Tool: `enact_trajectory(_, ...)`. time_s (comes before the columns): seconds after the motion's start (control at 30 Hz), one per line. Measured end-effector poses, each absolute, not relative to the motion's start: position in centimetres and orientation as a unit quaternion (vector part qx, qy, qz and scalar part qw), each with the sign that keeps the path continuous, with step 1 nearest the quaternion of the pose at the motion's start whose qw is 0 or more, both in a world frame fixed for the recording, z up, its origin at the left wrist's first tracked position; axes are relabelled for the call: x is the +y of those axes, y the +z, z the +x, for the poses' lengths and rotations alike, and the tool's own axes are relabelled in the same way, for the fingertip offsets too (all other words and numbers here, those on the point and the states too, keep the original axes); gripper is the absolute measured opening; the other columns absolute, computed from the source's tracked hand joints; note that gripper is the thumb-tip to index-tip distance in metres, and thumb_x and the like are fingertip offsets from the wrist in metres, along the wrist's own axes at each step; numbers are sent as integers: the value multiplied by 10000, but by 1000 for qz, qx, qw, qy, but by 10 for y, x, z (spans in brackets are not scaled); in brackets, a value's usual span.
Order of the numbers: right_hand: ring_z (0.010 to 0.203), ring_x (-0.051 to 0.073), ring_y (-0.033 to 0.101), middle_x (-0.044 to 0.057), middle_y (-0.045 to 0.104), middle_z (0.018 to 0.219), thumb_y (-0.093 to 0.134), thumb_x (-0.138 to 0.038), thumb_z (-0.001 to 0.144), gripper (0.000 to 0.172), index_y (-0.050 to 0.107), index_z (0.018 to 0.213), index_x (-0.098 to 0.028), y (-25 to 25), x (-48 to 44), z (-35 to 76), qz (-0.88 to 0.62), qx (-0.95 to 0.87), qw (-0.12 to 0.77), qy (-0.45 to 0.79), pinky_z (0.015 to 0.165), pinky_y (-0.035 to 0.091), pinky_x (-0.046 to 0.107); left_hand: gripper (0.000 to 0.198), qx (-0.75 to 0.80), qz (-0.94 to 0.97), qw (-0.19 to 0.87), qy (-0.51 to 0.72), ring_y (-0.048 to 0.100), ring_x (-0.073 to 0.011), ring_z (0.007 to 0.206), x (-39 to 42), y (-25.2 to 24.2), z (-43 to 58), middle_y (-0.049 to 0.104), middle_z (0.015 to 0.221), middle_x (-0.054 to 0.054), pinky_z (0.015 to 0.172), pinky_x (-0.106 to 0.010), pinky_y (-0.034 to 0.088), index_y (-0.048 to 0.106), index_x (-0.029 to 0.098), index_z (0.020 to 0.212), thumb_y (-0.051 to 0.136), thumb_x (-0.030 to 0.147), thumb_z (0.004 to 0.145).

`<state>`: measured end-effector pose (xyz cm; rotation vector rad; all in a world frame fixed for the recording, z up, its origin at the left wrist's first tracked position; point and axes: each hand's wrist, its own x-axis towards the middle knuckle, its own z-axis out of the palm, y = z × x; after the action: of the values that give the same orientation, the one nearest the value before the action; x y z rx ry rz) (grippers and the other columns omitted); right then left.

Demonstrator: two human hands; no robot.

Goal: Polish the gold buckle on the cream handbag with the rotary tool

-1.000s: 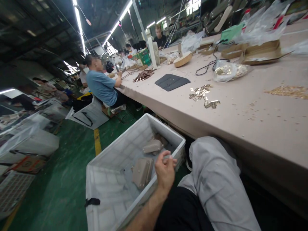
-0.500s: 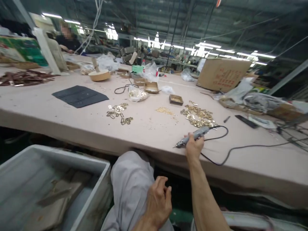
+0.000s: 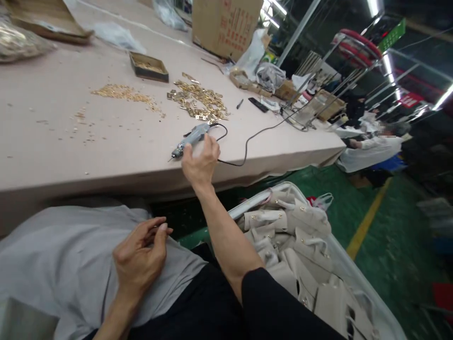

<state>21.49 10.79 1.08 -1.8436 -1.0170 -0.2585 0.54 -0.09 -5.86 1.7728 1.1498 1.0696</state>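
Observation:
A grey electric screwdriver lies on the table near its front edge, bit pointing left and a black cord running from its back end. My right hand is just in front of it, thumb and fingers spread, and does not grip it; whether a fingertip still touches it I cannot tell. Over my lap hovers my left hand, its fingers loosely bent and a gap showing between them and the thumb, with nothing seen in it. Behind the screwdriver lie a pile of gold metal plates and a scatter of small gold screws.
A small dark box stands behind the screws. Farther back is a large cardboard carton. To my right, a white bin holds several beige bags. The cord trails rightward across the table. Another person sits far right.
My right hand has loosened from around the screwdriver, which now lies on the table. The view has swung right, bringing the bin of beige bags into sight. My left hand stays over my lap.

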Motion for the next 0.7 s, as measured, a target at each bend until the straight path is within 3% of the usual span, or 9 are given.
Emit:
enact_trajectory(0.13, 1211, 282, 590, 162, 619, 1305, 529, -377, 1005, 433, 511, 1373, -149, -6, 13, 261, -745, -457, 471, -119, 1100, 464, 476, 201, 443, 676, 402, 431, 784, -198, 819, -3, -53, 5, 793, 948, -30, 796, -316, 620, 740, 214, 1115, 700, 337, 962)
enact_trajectory(0.23, 1090, 227, 662, 141, 692, 1202, 427, -398, 1045, 466, 457, 1423, -127, -18, -62, 317, -856, -433, 281, -25, 1028, 509, 392, 192, 440, 671, 410, 434, 780, -191, 811, -3, -50, 6, 790, 929, -19, 785, -309, 617, 745, 222, 1117, 710, 324, 959)
enact_trajectory(0.27, 1044, 236, 681, 143, 714, 1148, 447, -403, 1035, 459, 505, 1386, -114, -20, -86, 334, -871, -430, 239, 3, 1004, 516, 395, 188, 438, 670, 413, 434, 779, -189, 808, -3, -49, 6, 789, 926, -17, 784, -309, 616, 746, 223, 1115, 712, 321, 958)
enact_trajectory(0.33, 1016, 278, 691, 143, 740, 1071, 591, -407, 953, 442, 616, 1282, -114, -23, -128, 362, -884, -431, 177, 43, 1000, 505, 432, 179, 432, 671, 416, 437, 778, -188, 806, -3, -49, 7, 787, 922, -14, 789, -310, 614, 749, 223, 1105, 714, 318, 958)
enact_trajectory(0.4, 1038, 304, 681, 120, 753, 1040, 761, -342, 783, 404, 713, 1137, -153, -24, -163, 381, -881, -449, 114, 95, 1000, 490, 418, 172, 427, 674, 418, 436, 778, -188, 807, -3, -50, 8, 786, 932, -14, 792, -312, 614, 751, 223, 1097, 716, 316, 958)
enact_trajectory(0.47, 1008, 301, 678, 113, 755, 1007, 797, -254, 670, 336, 756, 992, -166, -26, -188, 391, -876, -458, 63, 135, 949, 491, 369, 169, 423, 678, 419, 431, 777, -188, 805, -3, -50, 10, 787, 940, -14, 780, -312, 614, 750, 224, 1096, 714, 316, 959)
enact_trajectory(0.6, 855, 257, 665, 99, 726, 837, 670, -214, 734, 98, 723, 797, -160, -29, -212, 401, -882, -446, 21, 150, 811, 465, 311, 162, 416, 690, 409, 428, 775, -187, 792, -4, -51, 12, 789, 914, -8, 735, -300, 609, 752, 224, 1083, 707, 317, 959)
enact_trajectory(0.7, 753, 240, 647, 55, 698, 738, 627, -234, 766, 81, 692, 763, -185, -21, -217, 407, -887, -436, 32, 147, 715, 439, 306, 157, 408, 694, 412, 427, 777, -186, 787, -5, -51, 12, 791, 918, -6, 727, -300, 611, 753, 226, 1073, 694, 323, 965)
